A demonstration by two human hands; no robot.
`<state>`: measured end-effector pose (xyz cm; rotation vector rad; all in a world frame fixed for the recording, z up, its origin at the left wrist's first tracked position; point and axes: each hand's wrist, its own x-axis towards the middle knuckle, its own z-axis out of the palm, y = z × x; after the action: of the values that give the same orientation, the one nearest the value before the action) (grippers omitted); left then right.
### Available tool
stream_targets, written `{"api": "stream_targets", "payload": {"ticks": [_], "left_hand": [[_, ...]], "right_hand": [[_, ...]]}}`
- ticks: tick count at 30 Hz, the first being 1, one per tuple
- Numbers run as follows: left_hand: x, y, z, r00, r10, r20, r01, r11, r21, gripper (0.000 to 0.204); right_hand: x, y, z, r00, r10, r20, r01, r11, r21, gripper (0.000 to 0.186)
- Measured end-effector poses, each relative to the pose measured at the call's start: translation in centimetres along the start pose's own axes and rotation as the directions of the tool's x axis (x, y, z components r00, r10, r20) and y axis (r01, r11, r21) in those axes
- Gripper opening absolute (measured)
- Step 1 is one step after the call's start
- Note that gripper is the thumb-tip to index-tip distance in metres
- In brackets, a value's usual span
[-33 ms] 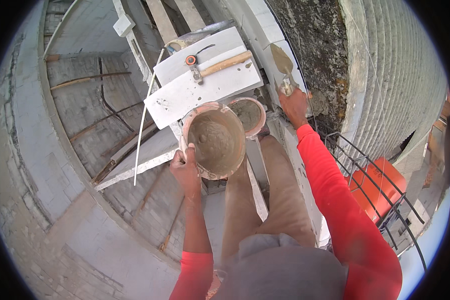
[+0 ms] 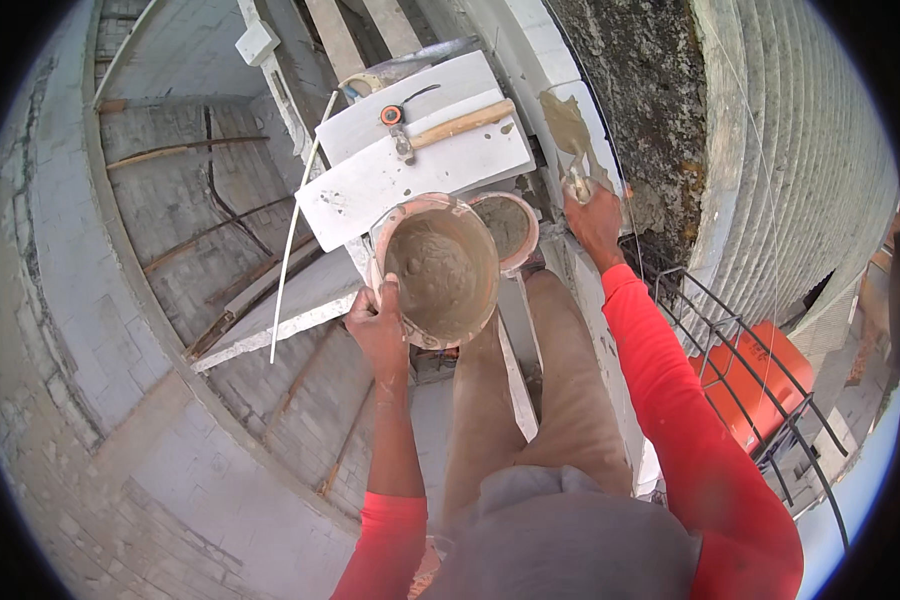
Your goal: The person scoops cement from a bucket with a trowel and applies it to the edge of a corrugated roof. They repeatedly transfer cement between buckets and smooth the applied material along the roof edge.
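My left hand [image 2: 375, 320] grips the rim of a pink bucket [image 2: 488, 280] of wet grey mortar [image 2: 435, 260]. A smaller bucket [image 2: 525, 255] sits behind it, also holding grey material. At the right, my right hand [image 2: 595, 220] is closed round a trowel [image 2: 578, 185] on a row of white blocks [image 2: 545, 55], where a patch of mortar [image 2: 570, 125] covers the face under and beyond the blade. White slabs [image 2: 360, 200] lie above the buckets, with a wooden-handled hammer [image 2: 460, 125] and a small orange-and-black tool [image 2: 392, 116] on them.
Planks [image 2: 390, 25] and a thin white rod [image 2: 295, 230] lie beside the slabs. Below left is a lower floor [image 2: 170, 200] with wooden poles. At the right are corrugated sheeting [image 2: 800, 160], a rebar cage [image 2: 720, 330] and an orange object [image 2: 760, 390]. My legs straddle a narrow gap.
My right hand and the trowel have shifted slightly, and the mortar patch on the block looks wider. The whole view has moved a little; my left hand still holds the bucket.
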<state>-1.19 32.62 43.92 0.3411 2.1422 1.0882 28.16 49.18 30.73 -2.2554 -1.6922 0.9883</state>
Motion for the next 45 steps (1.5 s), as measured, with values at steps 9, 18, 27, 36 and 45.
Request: {"api": "stream_targets", "payload": {"ticks": [9,18,27,36,45], "left_hand": [[4.1,5.2,5.3,0.968,0.23,0.102,-0.233,0.972,0.019,0.05],[4.0,4.6,7.0,0.95,0.301,0.082,-0.3,0.954,-0.028,0.052],[2.5,-0.2,6.3,0.998,0.052,0.035,-0.047,0.991,-0.123,0.056],[0.6,-2.5,3.6,0.999,-0.044,-0.008,0.043,0.992,-0.12,0.052],[1.3,-4.1,2.2,0.998,-0.017,-0.064,0.013,0.998,-0.053,0.048]], "right_hand": [[-8.6,-4.8,-1.7,0.784,-0.449,0.43,0.579,0.779,-0.243,0.043],[-6.9,-9.4,-4.0,0.396,-0.085,0.915,-0.241,0.951,0.192,0.044],[-4.8,-1.8,-6.5,0.807,0.013,0.59,-0.333,0.836,0.437,0.047],[5.2,1.1,-1.6,0.987,0.101,-0.124,-0.131,0.955,-0.265,0.045],[11.6,-3.4,-0.8,0.996,0.007,-0.088,-0.023,0.982,-0.188,0.05]]}}
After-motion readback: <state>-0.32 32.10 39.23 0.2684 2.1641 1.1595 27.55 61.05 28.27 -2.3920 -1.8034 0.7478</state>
